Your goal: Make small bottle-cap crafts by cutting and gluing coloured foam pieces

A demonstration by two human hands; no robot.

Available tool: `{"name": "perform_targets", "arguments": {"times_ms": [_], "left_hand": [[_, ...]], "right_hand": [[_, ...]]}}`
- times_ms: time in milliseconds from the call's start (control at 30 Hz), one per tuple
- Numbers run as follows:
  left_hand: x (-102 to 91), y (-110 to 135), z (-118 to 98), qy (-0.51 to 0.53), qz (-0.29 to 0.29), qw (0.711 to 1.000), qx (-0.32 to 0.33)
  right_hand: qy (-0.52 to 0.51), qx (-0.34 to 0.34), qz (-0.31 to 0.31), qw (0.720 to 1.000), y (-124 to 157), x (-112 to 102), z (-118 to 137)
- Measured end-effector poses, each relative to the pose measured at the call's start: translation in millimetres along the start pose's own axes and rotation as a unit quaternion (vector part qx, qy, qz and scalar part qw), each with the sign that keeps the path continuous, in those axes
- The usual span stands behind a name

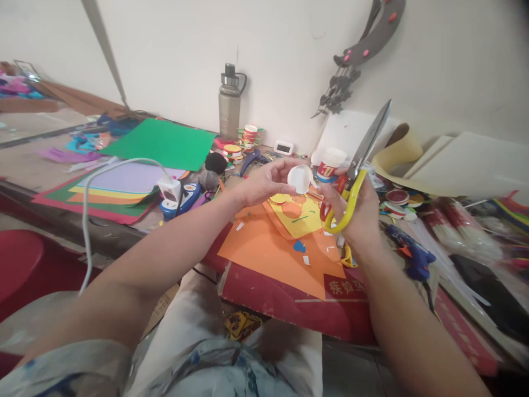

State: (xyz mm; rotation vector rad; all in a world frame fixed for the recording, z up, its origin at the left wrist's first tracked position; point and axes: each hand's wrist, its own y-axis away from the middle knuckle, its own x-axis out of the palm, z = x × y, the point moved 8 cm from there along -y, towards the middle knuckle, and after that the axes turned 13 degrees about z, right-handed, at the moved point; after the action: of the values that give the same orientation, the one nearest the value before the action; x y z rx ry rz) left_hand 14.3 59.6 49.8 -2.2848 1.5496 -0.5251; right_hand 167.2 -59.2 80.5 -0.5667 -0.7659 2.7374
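My left hand (270, 182) pinches a small round white paper piece (300, 180) above the worktable. In my right hand (364, 208) is a pair of scissors (369, 142) with red and yellow handles, its blades pointing up and away. The fingertips of that hand also come close to the paper piece's right edge; whether they touch it I cannot tell. Below both hands lie yellow foam sheet (305, 219) and orange sheet (264, 248), with white and blue scraps on top. Just behind stands a white and red paper cup (330, 163).
A glue gun (413, 253) and a dark phone (490, 292) lie at the right. Coloured sheets (165, 143), a white cable (87, 220) and a charger (170, 190) are at the left. A water bottle (230, 105) stands against the wall; a red stool (25, 264) is lower left.
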Motion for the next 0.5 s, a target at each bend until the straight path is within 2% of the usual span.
{"name": "perform_targets", "arguments": {"times_ms": [133,300,367,500], "left_hand": [[3.0,1,5,-0.014,0.016,1.0,-0.014],[6.3,5,12,-0.011,0.029,0.998,-0.06],[5.6,5,11,-0.006,0.026,0.998,-0.052],[-3.0,1,4,-0.037,0.007,0.999,0.005]], "right_hand": [[-0.039,0.03,0.046,0.998,1,9,-12],[-0.002,0.036,0.042,0.998,1,7,-16],[0.004,0.049,0.038,0.998,1,6,-18],[-0.012,0.055,0.053,0.997,1,10,-18]]}}
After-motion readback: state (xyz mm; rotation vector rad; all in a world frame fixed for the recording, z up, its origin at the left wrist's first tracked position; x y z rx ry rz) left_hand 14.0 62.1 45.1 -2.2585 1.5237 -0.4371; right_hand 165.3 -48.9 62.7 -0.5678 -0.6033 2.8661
